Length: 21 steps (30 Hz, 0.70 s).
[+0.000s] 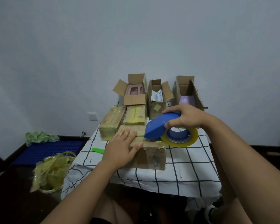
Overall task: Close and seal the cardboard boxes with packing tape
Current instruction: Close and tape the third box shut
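Note:
A closed cardboard box (152, 155) wrapped in yellowish tape sits at the middle of the checked tablecloth. My left hand (122, 147) lies flat on its top with straight fingers, the thumb over the front edge. My right hand (184, 118) grips a blue tape dispenser (158, 125) carrying a roll of yellowish tape (181, 139); its front end rests on the top of the box. Two taped boxes (111, 122) (134, 115) lie behind. Three open boxes (134, 89) (158, 97) (187, 92) stand along the wall.
A green cutter (98, 150) lies on the tablecloth (189, 168) left of the box. On the floor at left are a bin stuffed with used yellow tape (52, 170), a blue mat (45, 149) and a green bag (39, 137).

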Available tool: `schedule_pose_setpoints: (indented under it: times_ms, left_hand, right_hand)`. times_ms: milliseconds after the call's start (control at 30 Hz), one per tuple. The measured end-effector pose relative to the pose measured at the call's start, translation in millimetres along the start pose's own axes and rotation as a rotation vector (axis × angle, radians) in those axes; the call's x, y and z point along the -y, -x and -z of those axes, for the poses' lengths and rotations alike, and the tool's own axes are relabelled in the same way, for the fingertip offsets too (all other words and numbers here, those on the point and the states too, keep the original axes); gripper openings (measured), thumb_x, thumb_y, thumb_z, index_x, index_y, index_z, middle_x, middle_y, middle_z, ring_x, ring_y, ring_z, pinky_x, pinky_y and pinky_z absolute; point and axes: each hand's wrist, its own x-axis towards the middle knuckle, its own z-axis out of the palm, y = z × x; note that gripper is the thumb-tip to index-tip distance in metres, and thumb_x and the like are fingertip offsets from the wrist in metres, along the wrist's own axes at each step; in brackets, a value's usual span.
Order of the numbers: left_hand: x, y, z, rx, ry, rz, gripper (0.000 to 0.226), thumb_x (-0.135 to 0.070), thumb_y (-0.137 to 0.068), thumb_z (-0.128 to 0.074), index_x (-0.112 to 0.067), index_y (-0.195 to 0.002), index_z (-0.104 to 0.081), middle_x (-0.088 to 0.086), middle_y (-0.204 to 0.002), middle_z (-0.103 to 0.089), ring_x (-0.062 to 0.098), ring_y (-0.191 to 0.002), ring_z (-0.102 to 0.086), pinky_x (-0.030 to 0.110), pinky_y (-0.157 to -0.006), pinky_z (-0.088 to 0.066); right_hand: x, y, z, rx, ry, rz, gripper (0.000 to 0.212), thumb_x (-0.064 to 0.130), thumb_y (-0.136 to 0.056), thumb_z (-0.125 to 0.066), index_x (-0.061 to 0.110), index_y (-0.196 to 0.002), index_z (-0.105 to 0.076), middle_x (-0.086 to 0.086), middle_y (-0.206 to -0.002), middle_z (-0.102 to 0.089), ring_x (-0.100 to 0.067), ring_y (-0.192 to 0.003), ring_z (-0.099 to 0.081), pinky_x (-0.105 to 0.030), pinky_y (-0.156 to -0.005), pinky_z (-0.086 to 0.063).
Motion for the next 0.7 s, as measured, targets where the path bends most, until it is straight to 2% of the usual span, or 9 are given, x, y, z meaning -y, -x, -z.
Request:
schedule_pose_setpoints:
  times_ms: [167,333,500,567,633,700]
  left_hand:
    - [-4.3,1.7,4.8,-0.021,-0.032,-0.041,0.083,-0.069,-0.088,0.008,-0.030,-0.155,-0.019,-0.003,-0.164,-0.008,0.018,-0.151,-0.004,0.037,-0.120,-0.004]
    - [-21.3,-2.3,9.2,-0.057,0.006,-0.076,0.080,-0.052,-0.086,-0.001,-0.018,-0.154,-0.025,0.003,-0.158,-0.029,0.016,-0.145,-0.023,0.034,-0.120,-0.018]
    - [-22.4,-32.3,12.4,0.053,0.000,-0.146,0.082,-0.059,-0.088,-0.018,-0.017,-0.158,-0.007,0.002,-0.165,-0.005,0.015,-0.151,-0.001,0.034,-0.122,0.000]
    - [-23.9,-37.0,10.4,0.081,0.012,-0.176,0.082,-0.064,-0.093,-0.023,-0.017,-0.157,-0.006,0.001,-0.164,-0.010,0.015,-0.150,-0.007,0.034,-0.121,-0.006]
    - [-23.8,-37.4,8.2,0.055,0.033,-0.168,0.082,-0.067,-0.092,-0.029,-0.018,-0.156,-0.013,0.000,-0.162,-0.020,0.016,-0.147,-0.019,0.034,-0.119,-0.018]
    - [-22.2,-38.1,7.1,0.031,0.027,-0.163,0.084,-0.071,-0.087,-0.027,-0.021,-0.155,-0.019,-0.002,-0.158,-0.027,0.015,-0.143,-0.027,0.035,-0.116,-0.026]
  right_hand:
    - [-4.5,0.8,-0.2,0.002,-0.004,-0.004,0.048,0.040,-0.082,-0.077,0.031,-0.127,-0.064,0.011,-0.110,-0.062,-0.010,-0.097,-0.062,-0.030,-0.089,-0.050]
    - [-6.9,3.9,-5.3,-0.020,-0.009,-0.001,0.048,0.039,-0.082,-0.077,0.031,-0.127,-0.063,0.014,-0.109,-0.061,-0.010,-0.096,-0.061,-0.025,-0.084,-0.049]
    - [-14.9,5.8,-8.4,-0.043,-0.050,-0.011,0.056,0.048,-0.075,-0.076,0.032,-0.127,-0.062,0.015,-0.108,-0.060,-0.008,-0.095,-0.061,-0.022,-0.079,-0.045]
    - [-19.3,6.2,-9.7,-0.053,-0.070,-0.021,0.057,0.048,-0.074,-0.077,0.033,-0.127,-0.062,0.017,-0.108,-0.060,-0.007,-0.095,-0.061,-0.022,-0.080,-0.045]
    - [-22.9,7.3,-10.9,-0.067,-0.089,-0.023,0.055,0.045,-0.076,-0.078,0.035,-0.127,-0.062,0.017,-0.109,-0.060,-0.007,-0.096,-0.061,-0.023,-0.082,-0.046]
    - [-25.8,7.9,-10.2,-0.073,-0.092,-0.012,0.057,0.049,-0.073,-0.076,0.037,-0.126,-0.061,0.017,-0.110,-0.061,-0.007,-0.096,-0.062,-0.022,-0.082,-0.048]
